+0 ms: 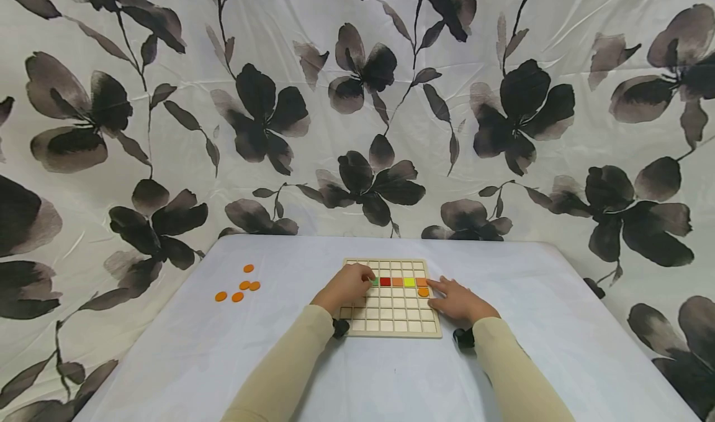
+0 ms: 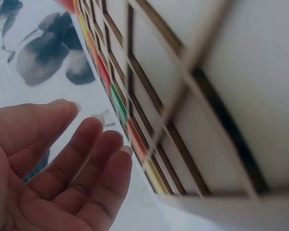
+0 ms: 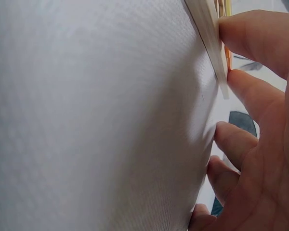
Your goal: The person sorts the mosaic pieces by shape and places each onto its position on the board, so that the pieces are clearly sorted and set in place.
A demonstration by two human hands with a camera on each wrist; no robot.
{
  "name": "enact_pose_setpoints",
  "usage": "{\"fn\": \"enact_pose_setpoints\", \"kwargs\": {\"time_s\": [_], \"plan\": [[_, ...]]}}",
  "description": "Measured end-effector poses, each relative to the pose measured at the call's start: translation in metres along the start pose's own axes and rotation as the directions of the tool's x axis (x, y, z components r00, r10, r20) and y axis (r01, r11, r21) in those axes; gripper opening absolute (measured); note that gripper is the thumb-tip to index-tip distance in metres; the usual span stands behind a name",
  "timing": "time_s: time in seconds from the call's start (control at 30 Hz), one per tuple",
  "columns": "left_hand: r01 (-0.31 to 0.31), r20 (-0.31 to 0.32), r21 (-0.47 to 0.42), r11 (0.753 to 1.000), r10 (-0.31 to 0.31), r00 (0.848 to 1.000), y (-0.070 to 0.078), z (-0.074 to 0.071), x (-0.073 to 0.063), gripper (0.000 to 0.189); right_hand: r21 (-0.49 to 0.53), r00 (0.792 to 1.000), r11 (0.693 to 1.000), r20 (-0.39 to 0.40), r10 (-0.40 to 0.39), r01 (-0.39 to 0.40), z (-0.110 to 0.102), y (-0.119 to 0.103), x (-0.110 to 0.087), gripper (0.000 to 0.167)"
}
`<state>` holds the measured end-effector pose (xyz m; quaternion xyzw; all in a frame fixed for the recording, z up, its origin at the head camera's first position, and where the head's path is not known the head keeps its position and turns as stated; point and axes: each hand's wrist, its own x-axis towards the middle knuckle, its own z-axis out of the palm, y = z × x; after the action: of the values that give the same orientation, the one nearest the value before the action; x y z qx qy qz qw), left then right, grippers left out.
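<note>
A wooden grid board (image 1: 391,334) lies flat on the table. Across one row run coloured square tiles, among them a green tile (image 2: 118,102), a red tile (image 1: 385,282) and a yellow tile (image 1: 409,282). An orange disc (image 1: 423,291) sits in a cell at the right end, just below that row. My left hand (image 1: 352,283) is over the board's left part, near the green tile. Nothing shows between its thumb and its loosely bent fingers (image 2: 82,144). My right hand (image 1: 460,301) touches the board's right edge with thumb and index finger; its other fingers (image 3: 236,144) rest on the table.
Several loose orange discs (image 1: 237,296) lie on the table's left side. A white cloth covers the table (image 1: 167,360). Behind it hangs a white curtain (image 1: 313,12) with dark flowers.
</note>
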<state>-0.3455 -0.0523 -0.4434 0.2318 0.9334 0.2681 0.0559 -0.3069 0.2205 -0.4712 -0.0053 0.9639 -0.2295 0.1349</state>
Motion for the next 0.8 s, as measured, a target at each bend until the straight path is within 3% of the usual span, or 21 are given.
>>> {"fn": "enact_pose_setpoints", "kwargs": {"time_s": [0.3, 0.57, 0.8], "plan": [[0.054, -0.046, -0.004, 0.999, -0.054, 0.997, -0.02, -0.011, -0.015, 0.021, -0.003, 1.0, 1.0, 0.002, -0.016, 0.016, 0.001, 0.001, 0.001, 0.062], [0.134, -0.088, 0.007, 0.991, -0.132, 0.987, -0.03, -0.023, -0.027, 0.021, 0.002, 1.0, 1.0, 0.005, -0.015, 0.015, -0.001, -0.001, -0.001, 0.062], [0.179, -0.125, 0.037, 0.983, -0.173, 0.977, -0.05, -0.032, -0.037, 0.019, -0.006, 1.0, 1.0, 0.001, -0.014, 0.014, -0.001, -0.002, -0.001, 0.062]]}}
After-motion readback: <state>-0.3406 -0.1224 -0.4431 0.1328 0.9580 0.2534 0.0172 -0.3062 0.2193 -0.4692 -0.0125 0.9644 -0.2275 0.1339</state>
